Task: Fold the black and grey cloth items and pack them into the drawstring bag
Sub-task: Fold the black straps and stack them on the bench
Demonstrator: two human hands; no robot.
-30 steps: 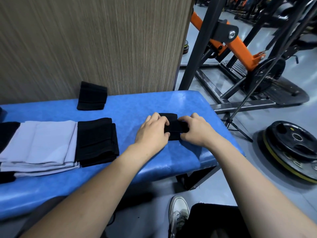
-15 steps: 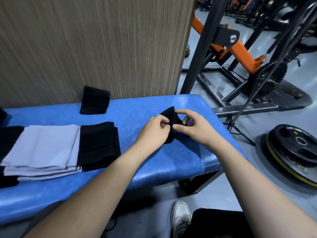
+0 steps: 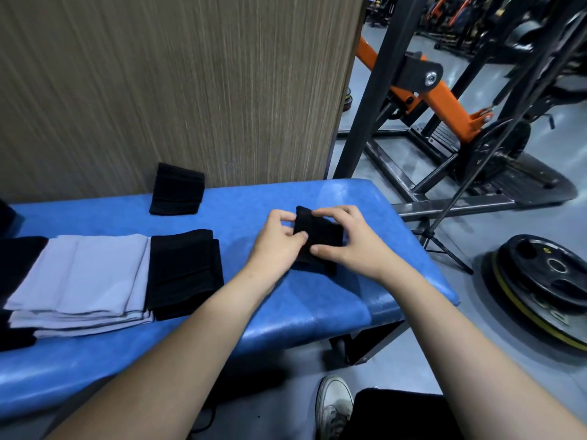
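Observation:
A small black cloth item (image 3: 320,236) is held just above the right end of the blue padded bench (image 3: 254,331). My left hand (image 3: 278,241) pinches its left edge between thumb and fingers. My right hand (image 3: 347,241) grips its right side, fingers over the top and thumb below. A folded black cloth stack (image 3: 182,273) lies to the left of my hands, next to a folded grey cloth stack (image 3: 85,281). Another folded black piece (image 3: 177,193) leans against the wall at the bench's back. I cannot tell which item is the drawstring bag.
A wood-grain wall panel (image 3: 178,84) stands right behind the bench. Black cloth (image 3: 17,268) shows at the far left edge. To the right are a black and orange gym machine frame (image 3: 425,90), a tripod leg (image 3: 444,246) and weight plates (image 3: 546,281) on the floor. My shoe (image 3: 333,404) is below.
The small black item, pressed flat on the bench a second ago, was lifted and turned between both hands; now it is spread wider with my right hand's fingers over its top.

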